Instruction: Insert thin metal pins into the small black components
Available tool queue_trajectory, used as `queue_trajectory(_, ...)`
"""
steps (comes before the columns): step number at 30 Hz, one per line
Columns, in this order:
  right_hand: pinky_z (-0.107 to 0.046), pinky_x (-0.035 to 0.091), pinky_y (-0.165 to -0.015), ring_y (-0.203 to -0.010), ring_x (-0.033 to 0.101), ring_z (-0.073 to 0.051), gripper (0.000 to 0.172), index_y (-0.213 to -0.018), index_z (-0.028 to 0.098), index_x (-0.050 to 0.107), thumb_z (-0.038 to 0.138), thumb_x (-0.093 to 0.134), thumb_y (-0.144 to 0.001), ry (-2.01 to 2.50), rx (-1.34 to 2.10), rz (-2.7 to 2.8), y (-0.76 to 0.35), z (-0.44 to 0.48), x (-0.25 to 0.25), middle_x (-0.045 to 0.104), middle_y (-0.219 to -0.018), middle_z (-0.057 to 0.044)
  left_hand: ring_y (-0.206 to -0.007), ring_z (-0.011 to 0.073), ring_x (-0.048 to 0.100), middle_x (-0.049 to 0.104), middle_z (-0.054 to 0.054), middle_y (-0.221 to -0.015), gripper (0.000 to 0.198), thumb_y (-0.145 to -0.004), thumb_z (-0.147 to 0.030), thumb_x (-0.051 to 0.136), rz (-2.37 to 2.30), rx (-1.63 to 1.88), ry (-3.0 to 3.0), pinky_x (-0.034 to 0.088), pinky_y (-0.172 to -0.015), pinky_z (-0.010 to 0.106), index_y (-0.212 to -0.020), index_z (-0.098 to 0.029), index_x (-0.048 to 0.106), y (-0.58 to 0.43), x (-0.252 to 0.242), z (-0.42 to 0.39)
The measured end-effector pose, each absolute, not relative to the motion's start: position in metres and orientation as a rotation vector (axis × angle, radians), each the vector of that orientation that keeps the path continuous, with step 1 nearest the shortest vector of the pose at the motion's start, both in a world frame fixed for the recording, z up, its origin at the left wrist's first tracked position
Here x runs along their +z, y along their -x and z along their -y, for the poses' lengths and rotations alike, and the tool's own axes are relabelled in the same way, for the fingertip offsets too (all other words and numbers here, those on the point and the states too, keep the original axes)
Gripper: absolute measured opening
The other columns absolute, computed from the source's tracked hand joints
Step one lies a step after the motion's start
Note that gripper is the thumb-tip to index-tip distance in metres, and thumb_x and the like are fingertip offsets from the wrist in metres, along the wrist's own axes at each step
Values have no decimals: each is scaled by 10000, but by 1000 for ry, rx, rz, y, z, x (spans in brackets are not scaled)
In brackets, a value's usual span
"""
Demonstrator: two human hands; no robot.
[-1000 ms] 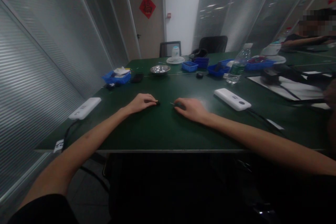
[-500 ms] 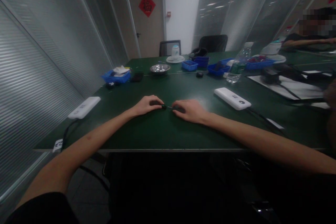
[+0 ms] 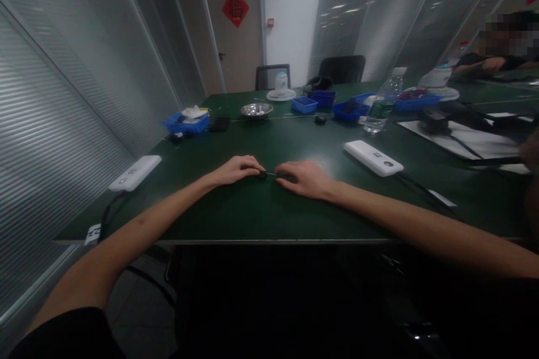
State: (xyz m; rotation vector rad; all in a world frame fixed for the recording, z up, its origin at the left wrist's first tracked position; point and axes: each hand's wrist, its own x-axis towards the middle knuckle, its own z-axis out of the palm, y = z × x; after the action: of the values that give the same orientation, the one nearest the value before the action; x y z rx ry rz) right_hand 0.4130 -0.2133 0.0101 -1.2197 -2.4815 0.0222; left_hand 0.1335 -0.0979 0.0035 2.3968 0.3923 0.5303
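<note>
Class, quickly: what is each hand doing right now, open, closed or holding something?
Left hand: closed, pinching a small black part.
Right hand: closed on a thin-tipped dark tool.

1. Green table (image 3: 252, 219), slatted glass walls on both sides.
2. White power bank (image 3: 135, 173) at the left edge, with a black cable (image 3: 106, 217) dropping off the table. Second white power bank (image 3: 373, 157) on the right.
3. Blue bin (image 3: 187, 125) far left with white stuff inside; flat black item (image 3: 220, 123) just beside it.
4. Steel bowl (image 3: 256, 109) mid-table, small white fan (image 3: 281, 91) behind it.
5. Cluster of blue trays (image 3: 304, 105) right of the bowl; clear water bottle (image 3: 381, 104) upright near them.
6. White sheet (image 3: 475, 146) far right with dark gear on it.
7. Two black chairs (image 3: 342, 69) at the far end; door with a red diamond sign (image 3: 235, 8).
8. Another person (image 3: 492, 61) at far right, arm on the table.
</note>
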Motion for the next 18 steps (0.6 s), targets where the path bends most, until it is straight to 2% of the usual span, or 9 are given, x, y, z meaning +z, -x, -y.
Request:
queue_trajectory(9,-290,413,-667,-789,647,-175,336,-1275,215,645,419,497,-1052,1112,-28,2519,-407,215,10,725,-1122,-70,-1020,215,624,706,85,-1077,305,-1043,-395,575,-351,432,-2389,467,-952,364,-1201,-219,767,-139,4,103)
queue_trajectory(14,-286,406,-663,-789,639,-174,343,-1297,223,641,418,503,-1051,1157,-23,2514,-406,217,12,719,-1136,-74,-1030,221,617,692,80,-1099,312,-1014,-417,620,-391,412,-2380,463,-943,364,-1219,-224,754,-139,4,106)
queue_trajectory(18,-294,422,-694,-839,663,-193,339,-1298,234,640,418,518,-1040,1234,-36,2480,-406,216,9,724,-1145,-71,-992,212,623,690,75,-1091,394,-988,-420,658,-436,412,-2312,469,-896,348,-1329,-229,701,-140,6,108)
